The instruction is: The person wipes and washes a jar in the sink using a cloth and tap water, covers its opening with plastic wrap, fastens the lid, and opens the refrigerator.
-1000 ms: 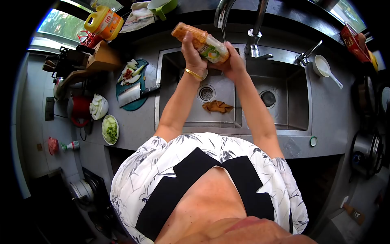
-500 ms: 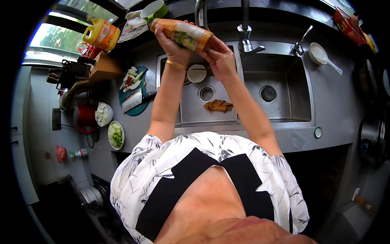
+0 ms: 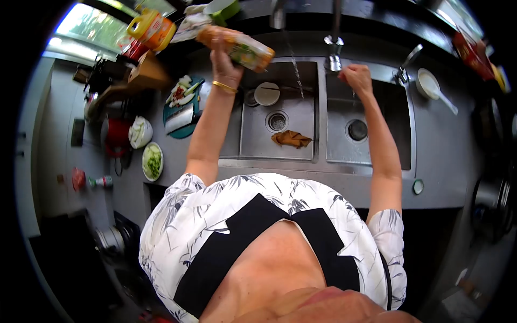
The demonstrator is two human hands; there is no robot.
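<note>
My left hand [image 3: 225, 63] grips an orange jar [image 3: 237, 48] with a white and green label, held tilted above the back left of the sink. My right hand [image 3: 357, 78] is closed at the faucet [image 3: 333, 54], over the place of its lever, which the fingers hide. A thin stream of water [image 3: 296, 72] falls into the left sink basin [image 3: 258, 145]. In that basin lie a white round dish [image 3: 267, 93] and a brown cloth [image 3: 291, 139]. A small round lid [image 3: 418, 186] rests on the counter at the right.
Left of the sink, a green cutting board [image 3: 186, 131] carries a cleaver [image 3: 180, 119] and cut vegetables. Bowls of chopped greens [image 3: 153, 161] and pale slices [image 3: 140, 132] stand nearby. A white bowl with a spoon [image 3: 429, 84] sits at the right. A yellow jug [image 3: 152, 28] stands at the back left.
My right hand has let go of the jar and moved right to the faucet lever. Water now runs from the spout. The left hand keeps the jar, shifted slightly left.
</note>
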